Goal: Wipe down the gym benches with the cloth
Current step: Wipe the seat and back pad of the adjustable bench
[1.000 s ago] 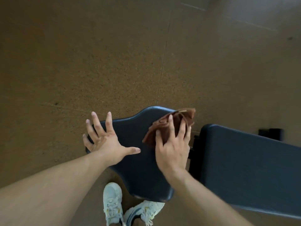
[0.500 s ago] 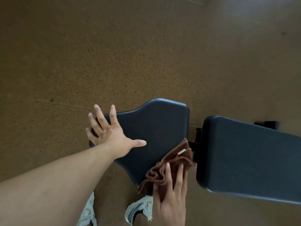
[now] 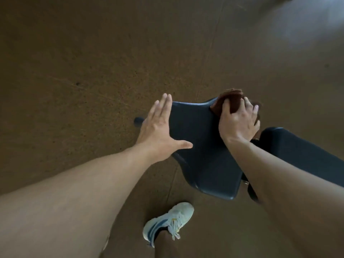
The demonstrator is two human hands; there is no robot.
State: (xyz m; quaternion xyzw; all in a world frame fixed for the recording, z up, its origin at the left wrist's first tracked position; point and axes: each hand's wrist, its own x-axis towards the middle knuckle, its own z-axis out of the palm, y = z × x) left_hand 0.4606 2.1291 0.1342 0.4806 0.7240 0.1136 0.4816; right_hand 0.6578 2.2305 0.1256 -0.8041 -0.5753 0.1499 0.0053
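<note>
Head view. The right hand (image 3: 239, 121), fingers curled, grips a brown cloth (image 3: 229, 102) on the far right corner of the dark seat pad (image 3: 204, 146). The left hand (image 3: 160, 131) lies flat on the pad's left edge, fingers straight, holding nothing. The back pad (image 3: 305, 155) extends right. A white sneaker (image 3: 167, 222) stands on the brown floor (image 3: 93, 62).

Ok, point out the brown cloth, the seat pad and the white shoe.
brown cloth (image 3: 233, 101): head view, on the bunched fabric above the right hand's fingers.
seat pad (image 3: 204, 146): head view, on the bare dark middle of its top.
white shoe (image 3: 173, 220): head view, on the laced upper.
</note>
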